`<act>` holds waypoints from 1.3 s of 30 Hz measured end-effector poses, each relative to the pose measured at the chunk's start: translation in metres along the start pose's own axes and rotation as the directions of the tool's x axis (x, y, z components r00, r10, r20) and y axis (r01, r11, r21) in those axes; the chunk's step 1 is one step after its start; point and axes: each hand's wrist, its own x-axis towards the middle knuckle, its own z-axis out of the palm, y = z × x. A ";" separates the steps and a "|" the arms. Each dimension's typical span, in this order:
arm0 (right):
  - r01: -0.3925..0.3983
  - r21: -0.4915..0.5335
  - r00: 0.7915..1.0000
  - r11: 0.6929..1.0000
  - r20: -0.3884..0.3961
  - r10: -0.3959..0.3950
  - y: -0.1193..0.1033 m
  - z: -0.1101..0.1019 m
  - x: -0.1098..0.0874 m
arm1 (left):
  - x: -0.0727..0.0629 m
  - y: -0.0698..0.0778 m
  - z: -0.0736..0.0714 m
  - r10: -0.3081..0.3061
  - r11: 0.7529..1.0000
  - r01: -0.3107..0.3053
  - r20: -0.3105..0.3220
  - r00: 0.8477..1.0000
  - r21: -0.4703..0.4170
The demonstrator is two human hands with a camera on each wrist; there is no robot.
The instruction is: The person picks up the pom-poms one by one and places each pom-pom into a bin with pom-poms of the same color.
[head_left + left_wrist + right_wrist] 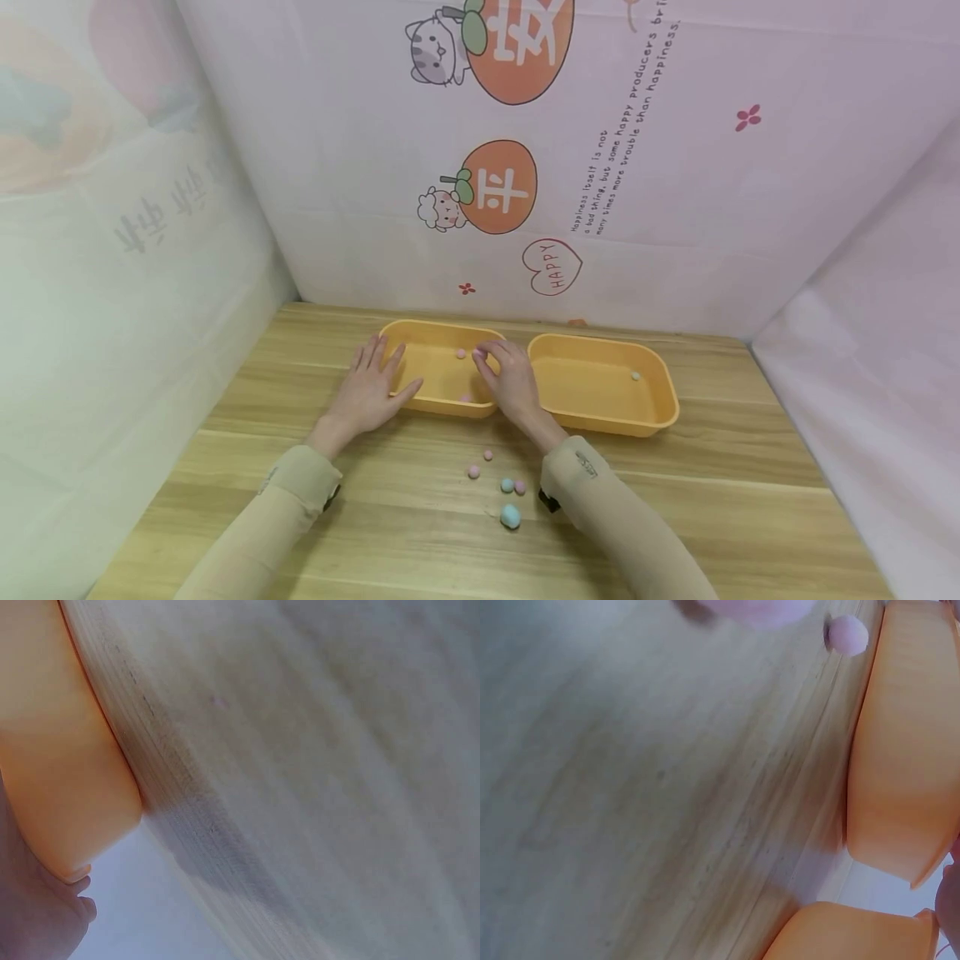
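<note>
My left hand (366, 393) lies with its fingers spread over the left end of the left yellow tray (431, 406), touching the rim. Above the right part of that tray, my right hand (513, 383) pinches a small pink ball (477, 353) between thumb and fingertips. Inside the tray lie another pink ball (461, 354) and a third pink ball (465, 398) by the front wall. In the left wrist view, part of the left hand (37, 915) shows against the tray's outer side (67, 765).
A second yellow tray (600, 421) stands to the right, with one pale green ball (635, 376) in it. On the wooden table (375, 525), in front of the trays, lie several balls, including a large light blue ball (510, 517) and a pink ball (474, 472). A printed cloth (360, 208) hangs behind.
</note>
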 end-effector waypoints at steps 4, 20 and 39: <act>-0.032 -0.001 0.999 0.999 0.023 0.032 0.001 0.001 0.002 | 0.001 0.001 0.001 0.007 1.000 -0.007 -0.009 1.000 0.009; -0.026 -0.016 0.996 1.000 0.083 0.027 -0.003 -0.007 -0.007 | 0.002 0.002 0.004 0.006 1.000 -0.006 0.004 1.000 -0.004; 0.068 0.127 0.990 0.990 0.114 -0.082 -0.022 -0.068 -0.065 | -0.001 -0.001 0.002 0.016 1.000 -0.015 -0.036 0.999 0.028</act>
